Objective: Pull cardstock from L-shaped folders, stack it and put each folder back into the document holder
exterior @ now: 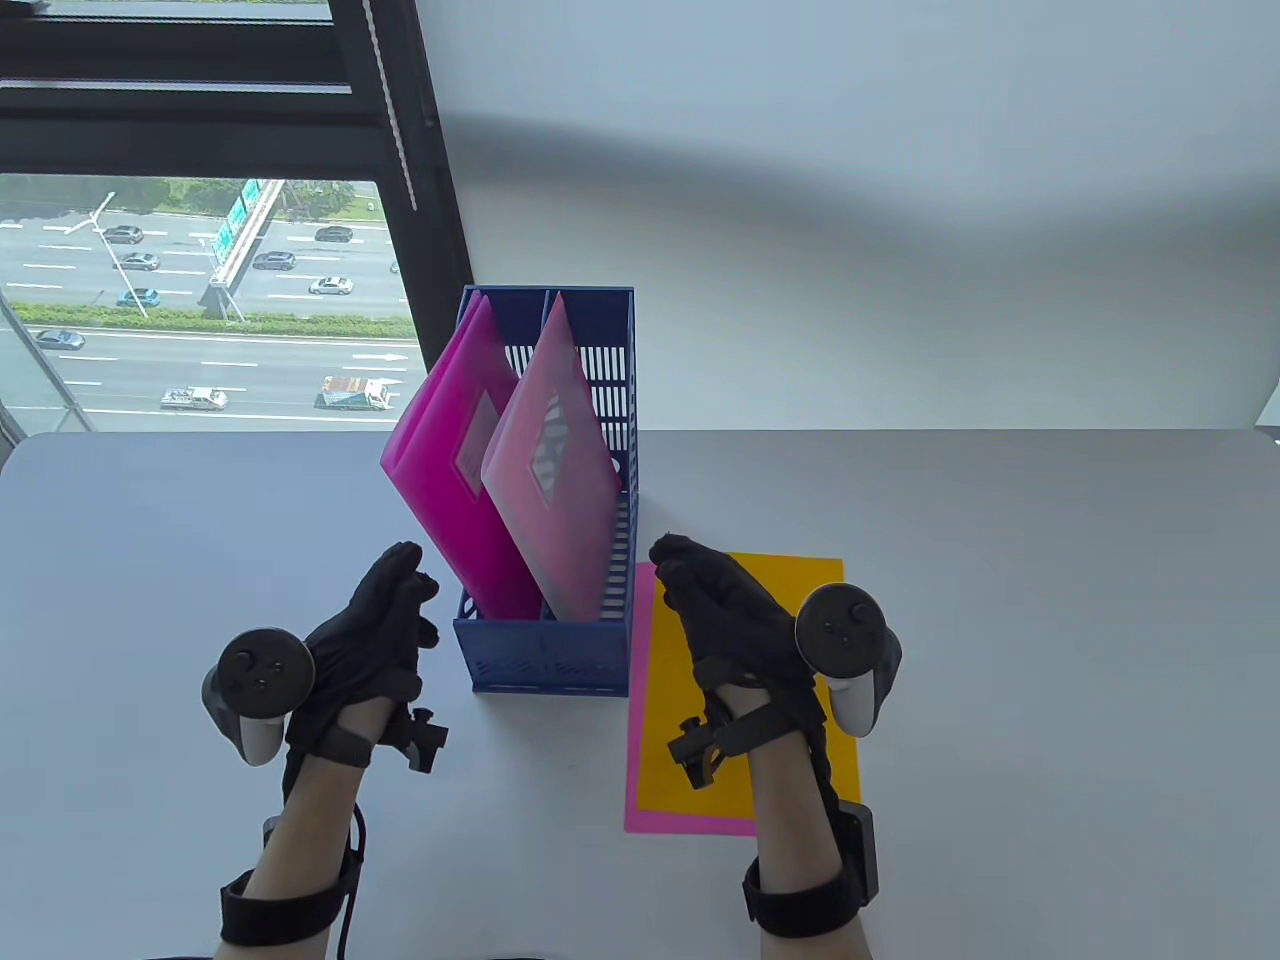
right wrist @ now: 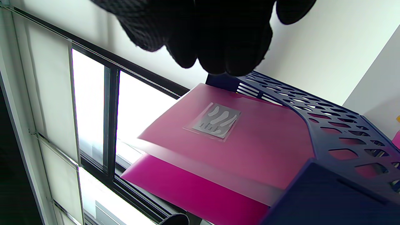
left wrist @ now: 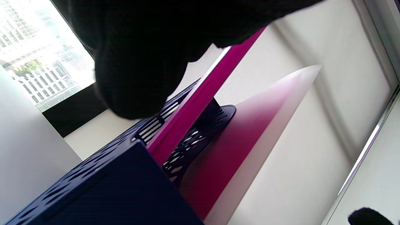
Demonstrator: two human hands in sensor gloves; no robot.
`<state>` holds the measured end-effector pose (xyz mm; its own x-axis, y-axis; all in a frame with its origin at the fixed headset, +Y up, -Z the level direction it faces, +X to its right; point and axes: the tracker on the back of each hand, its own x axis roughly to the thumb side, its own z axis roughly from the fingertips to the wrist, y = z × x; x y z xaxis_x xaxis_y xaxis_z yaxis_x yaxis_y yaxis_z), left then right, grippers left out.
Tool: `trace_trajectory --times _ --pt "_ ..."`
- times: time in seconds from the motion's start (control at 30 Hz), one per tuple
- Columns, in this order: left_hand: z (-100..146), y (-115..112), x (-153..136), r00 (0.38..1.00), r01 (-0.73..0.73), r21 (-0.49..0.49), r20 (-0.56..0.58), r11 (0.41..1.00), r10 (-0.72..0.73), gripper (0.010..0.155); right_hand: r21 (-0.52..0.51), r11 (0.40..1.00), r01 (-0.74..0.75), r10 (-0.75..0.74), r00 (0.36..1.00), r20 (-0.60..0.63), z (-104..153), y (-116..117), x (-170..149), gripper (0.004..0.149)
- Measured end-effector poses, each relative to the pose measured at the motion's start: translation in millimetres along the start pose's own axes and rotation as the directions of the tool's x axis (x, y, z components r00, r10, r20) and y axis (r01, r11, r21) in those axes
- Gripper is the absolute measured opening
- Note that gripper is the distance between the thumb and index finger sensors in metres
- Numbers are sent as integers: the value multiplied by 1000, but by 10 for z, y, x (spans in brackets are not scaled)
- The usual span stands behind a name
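Note:
A blue slotted document holder (exterior: 545,655) stands mid-table with two pink L-shaped folders leaning left in it: a vivid magenta folder (exterior: 445,470) in the left slot and a paler translucent folder (exterior: 555,480) in the right slot. Yellow cardstock (exterior: 790,585) lies on pink cardstock (exterior: 680,820) right of the holder. My left hand (exterior: 385,625) hovers by the holder's front left corner, fingers loosely curled, holding nothing. My right hand (exterior: 705,600) hangs above the cardstock, just right of the holder, empty. In the right wrist view the pale folder (right wrist: 243,140) overlaps the magenta folder (right wrist: 193,190).
A window (exterior: 190,290) with a dark frame sits at the back left, overlooking a road. A white wall runs behind the table. The grey tabletop (exterior: 1050,600) stretches to the right of the cardstock.

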<state>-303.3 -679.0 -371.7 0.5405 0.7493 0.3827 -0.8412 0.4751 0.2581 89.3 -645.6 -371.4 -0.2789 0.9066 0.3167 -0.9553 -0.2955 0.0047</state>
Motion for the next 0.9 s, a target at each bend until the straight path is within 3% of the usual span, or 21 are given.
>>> trace_trajectory --times 0.13,0.37,0.57,0.9 --pt "-3 10 2 1000 8 -4 -4 1000 -8 49 -6 998 -67 67 998 3 1 70 39 44" --pt "-4 3 3 1000 8 -12 -10 1000 -8 49 -49 954 -297 297 955 5 32 485 193 54" --pt "-2 -6 5 1000 2 -24 -14 1000 -3 49 -86 838 -540 541 841 -4 28 879 267 77" --pt "-6 -1 -12 1000 1 -25 -15 1000 -2 49 -87 672 -735 733 678 -61 -147 1331 277 80"
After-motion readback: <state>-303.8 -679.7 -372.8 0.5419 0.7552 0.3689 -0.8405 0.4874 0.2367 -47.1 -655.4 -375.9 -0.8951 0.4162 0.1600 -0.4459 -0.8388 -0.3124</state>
